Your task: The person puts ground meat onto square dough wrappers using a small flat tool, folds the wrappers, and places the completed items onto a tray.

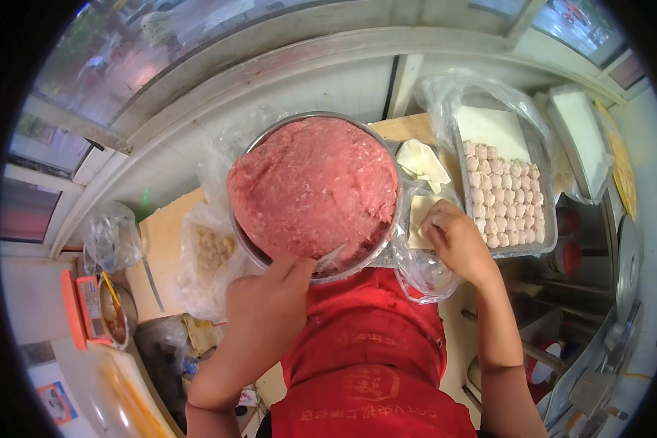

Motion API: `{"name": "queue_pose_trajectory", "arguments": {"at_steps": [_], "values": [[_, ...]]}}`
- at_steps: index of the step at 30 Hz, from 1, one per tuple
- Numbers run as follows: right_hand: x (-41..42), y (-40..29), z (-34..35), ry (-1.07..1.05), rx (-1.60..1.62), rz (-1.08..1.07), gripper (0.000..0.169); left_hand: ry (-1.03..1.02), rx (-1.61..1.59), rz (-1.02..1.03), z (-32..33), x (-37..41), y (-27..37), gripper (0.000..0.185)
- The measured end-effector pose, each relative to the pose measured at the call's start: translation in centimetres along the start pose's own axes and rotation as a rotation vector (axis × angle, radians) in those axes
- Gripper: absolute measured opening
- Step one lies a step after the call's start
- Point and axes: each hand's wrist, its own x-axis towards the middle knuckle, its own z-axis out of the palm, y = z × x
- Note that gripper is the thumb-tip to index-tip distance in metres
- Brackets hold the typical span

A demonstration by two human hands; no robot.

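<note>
Pink minced meat point(312, 180) is heaped in a large round metal bowl point(240, 232) before me. My left hand point(271, 304) is closed on a small spatula point(331, 258), whose pale blade touches the mince at the bowl's near edge. To the bowl's right, my right hand point(454, 235) has its fingertips pinched at a stack of square dough wrappers point(420, 211); whether a wrapper is between them I cannot tell. The stack lies on clear plastic. Loose wrappers point(421, 161) lie behind it. Further right, a metal tray point(550, 219) holds rows of small filled dumplings point(506, 202).
A plastic bag with pale pieces point(211, 246) sits left of the bowl on a wooden board point(159, 235), with a long thin metal tool point(152, 282). Further left are a small metal pot point(117, 312) and an orange scale point(76, 309). A plastic-wrapped container point(580, 139) stands at right.
</note>
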Motion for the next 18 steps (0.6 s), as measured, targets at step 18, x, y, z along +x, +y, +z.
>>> {"name": "queue_pose_trajectory", "arguments": {"at_steps": [18], "values": [[-3.6, -5.2, 2.5, 0.378, 2.281, 0.459, 0.047, 0.185, -0.392, 0.006, 2.7, 0.0, -0.1, 0.025]]}}
